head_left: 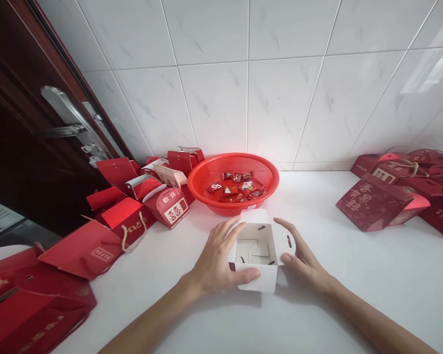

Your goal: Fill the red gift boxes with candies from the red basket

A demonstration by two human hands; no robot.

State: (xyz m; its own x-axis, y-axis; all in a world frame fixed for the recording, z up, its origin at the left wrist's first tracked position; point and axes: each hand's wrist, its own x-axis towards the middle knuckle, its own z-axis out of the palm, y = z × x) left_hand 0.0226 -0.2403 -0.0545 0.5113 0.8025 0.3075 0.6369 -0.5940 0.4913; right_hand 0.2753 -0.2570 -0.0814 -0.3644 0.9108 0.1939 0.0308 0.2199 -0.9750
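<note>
An opened candy box [256, 278] stands in front of me, its white inside facing up and its flaps folded outward. Inside, the folded bottom panels and several dark cord ends show. My left hand [219, 253] is closed round the left side, thumb on the near flap and fingers along the far left edge. My right hand [302, 258] pinches the right flap, which has a slot in it, between thumb and fingers. Just behind the box stands a red plastic basket [233, 160] with wrapped candies [236, 191] lying in it.
Several red gift boxes [123, 216] stand along the left, some with open tops and rope handles. More red boxes [372, 204] are piled at the right, against the tiled wall [214, 108]. A dark door [29, 123] with a metal handle is at the left.
</note>
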